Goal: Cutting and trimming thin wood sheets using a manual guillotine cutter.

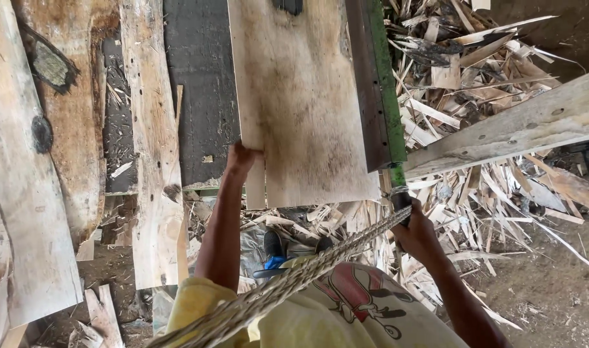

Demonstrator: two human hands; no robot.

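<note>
Two hands at a thin wood sheet beside a green-edged blade bar.

Head view: the left hand [241, 156] has its fingers closed on the near left edge of the pale veneer sheet [301, 96], whose long axis runs away from the person. Right of the sheet, the right hand [415, 227] wraps the handle [399, 193] below the green bar [378, 84]. Wood scraps [475, 58] pile right of the bar; a braided rope [288, 283] crosses nearest the person.

A dirt floor [552, 290] is carrying a heap of wood offcuts [475, 84], while a green-edged machine bed [378, 84] is bearing 1 veneer sheet [301, 103].
</note>
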